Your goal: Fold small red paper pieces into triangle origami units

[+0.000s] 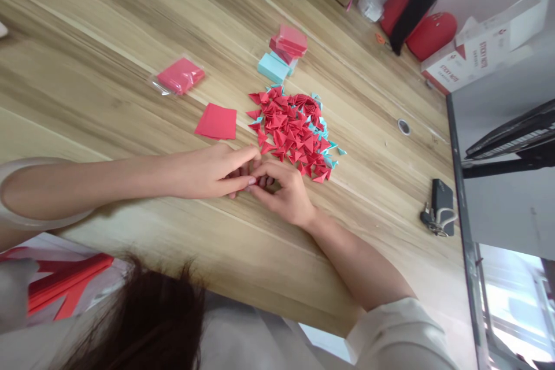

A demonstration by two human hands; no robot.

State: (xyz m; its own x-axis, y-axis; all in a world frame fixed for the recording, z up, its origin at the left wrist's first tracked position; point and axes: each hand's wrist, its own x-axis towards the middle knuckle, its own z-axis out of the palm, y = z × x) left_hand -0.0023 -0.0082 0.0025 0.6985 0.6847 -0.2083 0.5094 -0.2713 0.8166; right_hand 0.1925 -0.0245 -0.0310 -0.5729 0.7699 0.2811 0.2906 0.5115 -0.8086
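My left hand (221, 172) and my right hand (284, 188) meet at the fingertips over the wooden table (130, 98). Between them they pinch a small red paper piece (254, 182), mostly hidden by the fingers. Just beyond my hands lies a heap of folded red paper triangles (290, 130), with light blue folded pieces (321, 126) mixed in along its far and right sides. Flat red paper squares (217, 121) rest on the table beyond my left hand.
A wrapped red paper pack (181, 76) lies further left. Behind the heap are light blue paper stacks (273, 67) and red packs (291, 41). Keys (437, 222) with a black case (442, 193) sit at the right. Boxes (477, 58) stand far right.
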